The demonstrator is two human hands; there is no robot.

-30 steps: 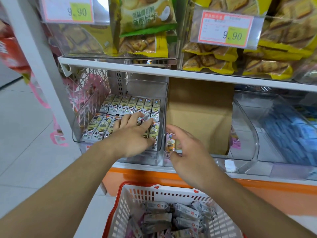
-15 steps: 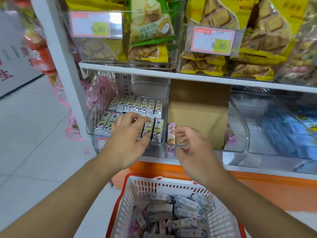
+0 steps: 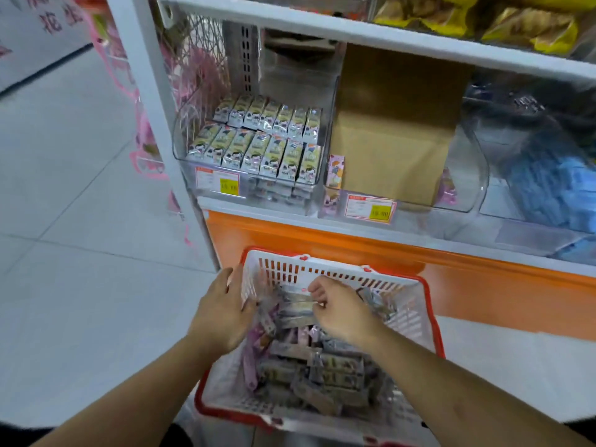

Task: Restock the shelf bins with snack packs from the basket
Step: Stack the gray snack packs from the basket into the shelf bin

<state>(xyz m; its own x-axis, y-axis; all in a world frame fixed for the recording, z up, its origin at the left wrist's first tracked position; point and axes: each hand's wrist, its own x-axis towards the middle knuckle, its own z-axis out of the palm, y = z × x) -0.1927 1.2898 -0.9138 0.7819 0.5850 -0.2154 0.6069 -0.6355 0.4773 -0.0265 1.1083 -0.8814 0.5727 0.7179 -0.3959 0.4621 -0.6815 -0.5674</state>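
Note:
A white basket with a red rim (image 3: 419, 304) stands on the floor below the shelf, holding several grey and purple snack packs (image 3: 322, 366). My right hand (image 3: 345, 312) is inside it, fingertips pinching one pack (image 3: 295, 306) near the far wall. My left hand (image 3: 222, 312) reaches over the basket's left wall, with its fingers down among the packs. Blur hides whether it holds any. On the shelf, the left clear bin (image 3: 180, 150) carries two neat rows of green-and-white packs (image 3: 258, 140).
The middle bin (image 3: 467, 175) holds a cardboard box (image 3: 393, 140) with a pink pack (image 3: 335, 171) at its left. A bin to the right holds blue packs (image 3: 554, 188). An orange base panel (image 3: 483, 285) runs under the shelf. Tiled floor (image 3: 80, 237) lies to the left.
Both hands have left the shelf bins and dropped into the basket. The view has tilted down, and the right hand now pinches a pack there.

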